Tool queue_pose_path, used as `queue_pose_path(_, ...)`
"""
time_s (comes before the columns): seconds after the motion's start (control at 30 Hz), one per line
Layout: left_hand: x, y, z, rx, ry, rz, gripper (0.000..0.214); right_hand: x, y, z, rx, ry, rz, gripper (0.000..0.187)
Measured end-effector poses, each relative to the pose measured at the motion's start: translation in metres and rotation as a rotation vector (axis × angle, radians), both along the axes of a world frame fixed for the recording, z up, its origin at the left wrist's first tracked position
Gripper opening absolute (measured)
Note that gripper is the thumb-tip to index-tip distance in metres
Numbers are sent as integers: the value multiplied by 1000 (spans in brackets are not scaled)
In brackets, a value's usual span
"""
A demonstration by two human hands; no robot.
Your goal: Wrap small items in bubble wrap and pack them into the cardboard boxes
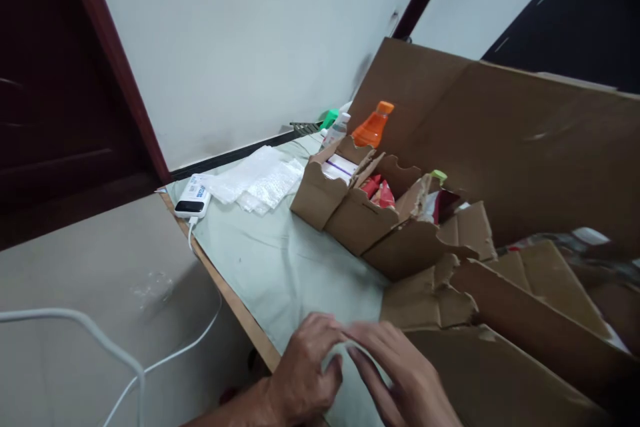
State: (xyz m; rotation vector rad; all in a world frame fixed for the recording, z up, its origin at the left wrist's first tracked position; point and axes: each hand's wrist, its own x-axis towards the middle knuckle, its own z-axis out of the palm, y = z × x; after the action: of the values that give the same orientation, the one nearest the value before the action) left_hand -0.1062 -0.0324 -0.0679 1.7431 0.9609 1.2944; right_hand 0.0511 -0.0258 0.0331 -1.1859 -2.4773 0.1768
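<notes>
My left hand [305,373] and my right hand [400,373] meet at the bottom of the view over the pale green cloth [280,260] on the table. Their fingertips pinch something thin and pale between them; it is blurred and I cannot name it. The right hand lies beside a torn brown cardboard flap [430,300]. Behind it stand low cardboard boxes [360,213] holding a white packet [337,168] and red packets [379,192].
A large cardboard sheet [525,147] leans at the back right. An orange bottle [373,127] and a clear bottle [336,131] stand behind the boxes. Bubble wrap [257,180] and a white power bank [193,199] with a cable [165,360] lie at the table's far left corner.
</notes>
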Motion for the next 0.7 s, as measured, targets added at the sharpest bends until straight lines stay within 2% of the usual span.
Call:
queue_pose_path(0.1,1,3,-1,-63,-18,-30,53,-92,84,11,98,-192,169,28)
queue_pose_path(0.2,3,6,-11,-44,-18,-44,56,-171,153,-2,152,-416,342,25)
queue_pose_path(0.3,6,8,-21,-38,-27,-49,63,-228,195,-21,139,-516,435,26)
queue_pose_path(0.37,7,9,-24,-72,-42,-46,69,-249,207,-29,134,-510,437,33)
queue_pose_path(0.43,7,8,-21,-103,-100,-46,67,-251,206,-29,140,-494,427,43)
queue_pose_path(0.53,2,8,-11,-226,-327,-28,51,-217,182,-18,148,-386,421,52)
queue_pose_path(0.63,-10,14,0,-537,-847,-51,26,-155,135,-2,135,-74,419,50)
queue_pose_path(0.7,-24,19,4,-680,-1141,-81,21,-115,100,3,109,125,405,50)
